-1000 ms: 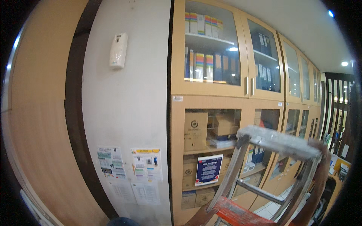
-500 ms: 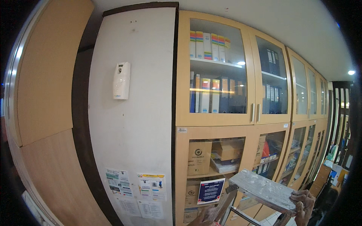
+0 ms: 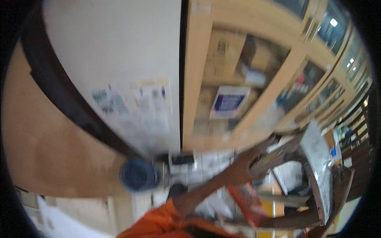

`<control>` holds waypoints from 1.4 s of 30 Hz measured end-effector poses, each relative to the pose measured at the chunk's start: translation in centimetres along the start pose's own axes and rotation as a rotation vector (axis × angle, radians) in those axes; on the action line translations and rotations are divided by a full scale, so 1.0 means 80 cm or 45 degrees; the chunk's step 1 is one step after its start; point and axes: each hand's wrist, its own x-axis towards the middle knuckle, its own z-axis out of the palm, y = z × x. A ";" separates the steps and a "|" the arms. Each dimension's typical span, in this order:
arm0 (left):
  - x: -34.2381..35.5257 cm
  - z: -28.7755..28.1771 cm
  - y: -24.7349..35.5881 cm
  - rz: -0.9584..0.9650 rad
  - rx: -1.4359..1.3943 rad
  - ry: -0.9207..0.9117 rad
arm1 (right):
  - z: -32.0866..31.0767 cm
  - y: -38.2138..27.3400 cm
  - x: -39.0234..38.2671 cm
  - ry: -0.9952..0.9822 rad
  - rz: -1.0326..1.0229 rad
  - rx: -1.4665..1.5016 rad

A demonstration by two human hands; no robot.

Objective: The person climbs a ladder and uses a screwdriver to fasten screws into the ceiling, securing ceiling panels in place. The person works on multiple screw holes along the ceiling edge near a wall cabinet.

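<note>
Left-hand grip [image 3: 244,169], beyond an orange sleeve [image 3: 158,217], looks wrapped round one side of a silvery metal, red-stepped stepladder [image 3: 317,154]; the right hand [image 3: 344,176] blurs alongside, its hold unclear to me. Getting hold seems done; what's left I can't judge. Tilted, the stepladder hangs before a pale wooden, glass-doored cabinet [image 3: 254,125].

Blurry stepladder [image 3: 317,150] (left hand [image 3: 243,166] likewise)
</note>
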 end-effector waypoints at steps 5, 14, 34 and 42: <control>0.009 -0.021 0.014 -0.036 -0.201 -0.018 | 0.001 0.057 0.015 0.021 -0.376 -0.160; 0.013 -0.051 0.050 -0.400 -0.199 -0.382 | 0.001 -0.002 0.023 -0.336 -0.310 0.004; 0.197 0.015 0.204 0.054 0.524 0.302 | 0.011 -0.061 0.091 -0.099 -1.563 0.044; 0.173 0.008 0.232 -0.090 0.744 -0.136 | 0.024 -0.012 0.044 -0.258 -1.036 0.340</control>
